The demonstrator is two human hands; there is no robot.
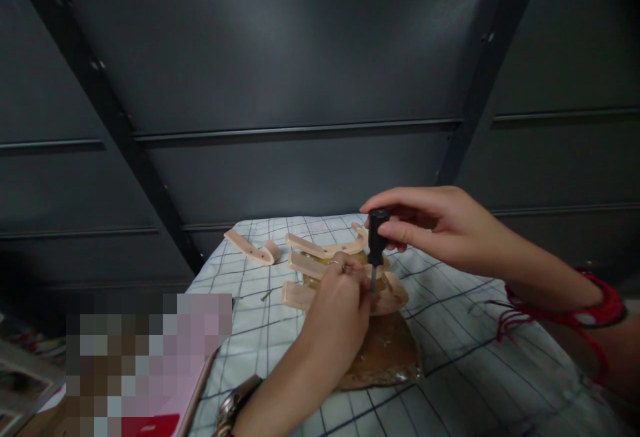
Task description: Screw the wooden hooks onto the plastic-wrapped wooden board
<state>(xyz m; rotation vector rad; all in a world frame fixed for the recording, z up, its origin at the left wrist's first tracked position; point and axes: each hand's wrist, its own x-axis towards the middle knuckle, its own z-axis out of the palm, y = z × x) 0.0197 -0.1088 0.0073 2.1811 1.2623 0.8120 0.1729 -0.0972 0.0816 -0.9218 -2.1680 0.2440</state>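
My right hand grips the black handle of a screwdriver, which stands nearly upright with its shaft pointing down. At the foot of that shaft, my left hand is closed with its fingertips pressed together, and whatever they pinch is hidden. Under my left hand lies a pale wooden hook, its curved end to the right. Behind it are another wooden hook and a third wooden hook with dark screw holes. These three rest across a brown, shiny board, partly covered by my left forearm.
A separate wooden hook lies at the back left on the checked tablecloth. A small screw sits left of the board. A pink object, partly pixelated, is at the left edge. Dark metal panels rise behind the table.
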